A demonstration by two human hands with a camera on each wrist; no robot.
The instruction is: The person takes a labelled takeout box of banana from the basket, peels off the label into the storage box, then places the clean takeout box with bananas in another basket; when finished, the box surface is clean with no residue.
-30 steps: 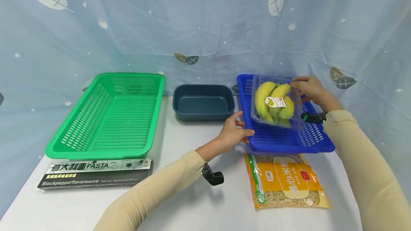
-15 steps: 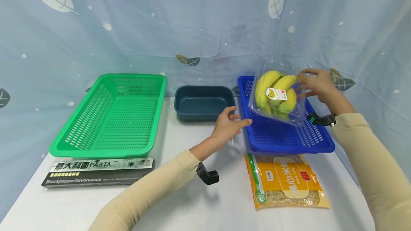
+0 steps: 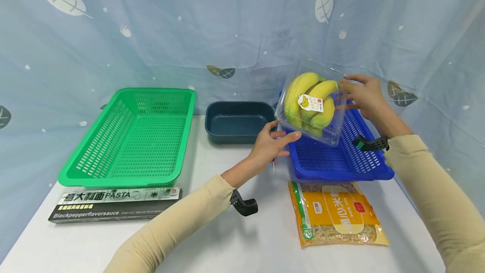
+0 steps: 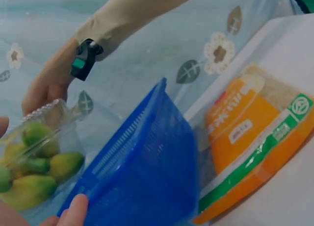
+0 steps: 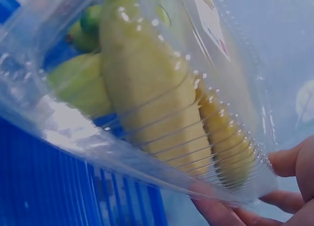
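A clear plastic box of bananas (image 3: pixel 311 104) hangs tilted over the left part of the blue basket (image 3: pixel 341 172). My right hand (image 3: pixel 361 96) grips it by its right side, thumb and fingers pinching the ribbed end of the box (image 5: pixel 196 152) in the right wrist view. My left hand (image 3: pixel 267 146) is held with fingers spread at the basket's left rim, its thumb overlapping the box's lower edge in the head view. From the left wrist, the bananas (image 4: pixel 34 172) show at the lower left, next to the blue basket (image 4: pixel 152 172).
A green basket (image 3: pixel 147 146) stands at the left, a black pasta box (image 3: pixel 117 212) in front of it. Between the baskets is a dark blue rectangular dish (image 3: pixel 240 127). An orange noodle packet (image 3: pixel 339 214) lies before the blue basket. A patterned curtain (image 3: pixel 151 28) hangs behind.
The banana box has been lifted up out of the blue basket and moved left in my right hand. My left hand has let go of the basket's rim.
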